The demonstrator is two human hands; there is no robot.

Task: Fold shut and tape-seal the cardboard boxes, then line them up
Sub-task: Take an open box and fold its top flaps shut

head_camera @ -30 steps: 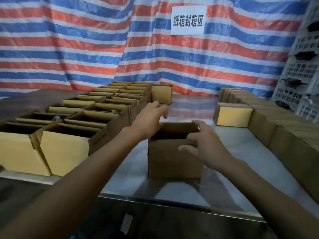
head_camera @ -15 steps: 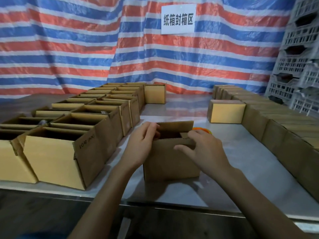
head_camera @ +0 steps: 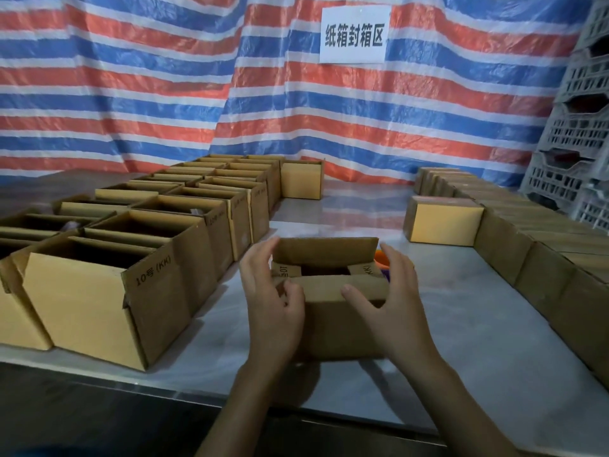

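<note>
As I work at the packing table point(head_camera: 461, 324), a cardboard box point(head_camera: 333, 321) stands in front of me near its front edge, between the open boxes point(head_camera: 99, 285) massed on my left and the row of sealed boxes point(head_camera: 514, 245) on my right. My left hand point(head_camera: 270, 301) and right hand point(head_camera: 395, 301) grip the box from either side. The fingers point(head_camera: 255, 262) curl round its upper corners and both thumbs bear on the near flap point(head_camera: 329, 286). The two short flaps point(head_camera: 286, 269) lie folded in, the near flap leans over them, and the far flap point(head_camera: 324, 252) stands upright, so the top is only half closed.

To finish the fold well, I judge the near flap should go down flat first, pressed along its crease so that it does not spring back. The far flap can then come over to meet it edge to edge along the middle. The short flaps need to sit level underneath, or the seam will gape and the tape will wrinkle. One hand should pin the seam while the other goes for the orange tape roll point(head_camera: 382, 258), which shows just behind the box's right corner. Whether the box holds anything, I cannot tell.
</note>
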